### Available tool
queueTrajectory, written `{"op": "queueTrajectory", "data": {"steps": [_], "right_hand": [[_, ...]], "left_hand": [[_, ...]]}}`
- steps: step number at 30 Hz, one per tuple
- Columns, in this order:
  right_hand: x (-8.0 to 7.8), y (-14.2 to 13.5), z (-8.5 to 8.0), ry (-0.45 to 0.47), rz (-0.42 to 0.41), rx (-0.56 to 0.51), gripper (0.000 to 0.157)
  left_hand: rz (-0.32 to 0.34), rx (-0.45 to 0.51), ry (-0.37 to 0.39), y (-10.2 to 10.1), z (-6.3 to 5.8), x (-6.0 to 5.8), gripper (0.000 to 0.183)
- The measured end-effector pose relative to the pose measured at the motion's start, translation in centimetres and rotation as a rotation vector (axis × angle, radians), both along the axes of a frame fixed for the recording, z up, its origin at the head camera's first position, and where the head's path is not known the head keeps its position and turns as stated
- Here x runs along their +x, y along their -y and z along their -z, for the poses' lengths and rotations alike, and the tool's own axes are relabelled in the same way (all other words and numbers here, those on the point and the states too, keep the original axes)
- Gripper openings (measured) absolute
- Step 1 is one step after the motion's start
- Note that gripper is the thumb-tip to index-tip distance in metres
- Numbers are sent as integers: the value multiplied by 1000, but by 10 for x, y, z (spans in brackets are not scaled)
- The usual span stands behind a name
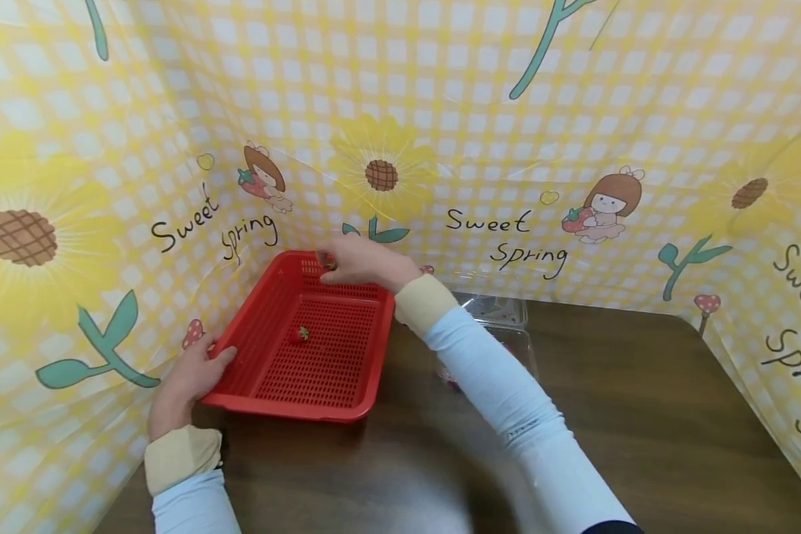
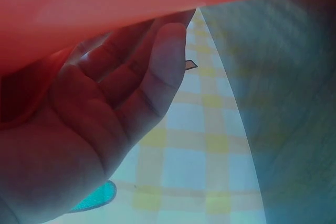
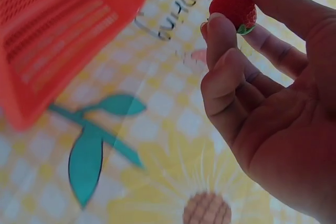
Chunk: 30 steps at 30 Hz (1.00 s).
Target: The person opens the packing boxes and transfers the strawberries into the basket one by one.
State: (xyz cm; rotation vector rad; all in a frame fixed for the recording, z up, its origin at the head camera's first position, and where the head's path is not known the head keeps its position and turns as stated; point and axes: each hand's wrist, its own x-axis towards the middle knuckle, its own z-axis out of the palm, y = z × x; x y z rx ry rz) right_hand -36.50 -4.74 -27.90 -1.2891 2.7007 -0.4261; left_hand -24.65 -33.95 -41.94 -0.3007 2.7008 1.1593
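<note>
Pale blue fabric sleeve with beige cuff (image 1: 507, 393), right arm, nearest the head camera, crossing above a clear plastic box (image 1: 497, 311), partly hidden. Right hand (image 1: 363, 259) at the far end of a red, slotted plastic basket (image 1: 294, 409); thumb and fingertips pinch a red strawberry with green leaves (image 3: 231, 3), clear of the basket in the right wrist view. Left hand (image 1: 193, 374) grips the basket's left rim, fingers curled beneath. Second red strawberry, green-topped (image 1: 298, 336), lies on the basket floor. Dark brown wooden table (image 1: 641, 393) below; yellow-and-white checked cloth (image 1: 467, 148) behind.
</note>
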Motion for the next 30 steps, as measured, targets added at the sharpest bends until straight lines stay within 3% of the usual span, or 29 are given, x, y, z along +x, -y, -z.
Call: {"op": "queueTrajectory", "data": {"steps": [6, 11, 19, 25, 30], "right_hand": [[0, 41, 9, -20, 0, 87, 24], [1, 67, 22, 54, 37, 132, 22], [3, 98, 60, 133, 59, 212, 14], [4, 113, 84, 143, 96, 220, 13], [9, 121, 102, 203, 114, 238, 13]], "left_hand": [[-13, 12, 5, -1, 0, -1, 68], [-16, 10, -7, -1, 1, -3, 67], [-23, -12, -2, -2, 1, -1, 66], [-13, -10, -18, -4, 1, -2, 65], [4, -11, -46, -2, 4, -3, 62]]}}
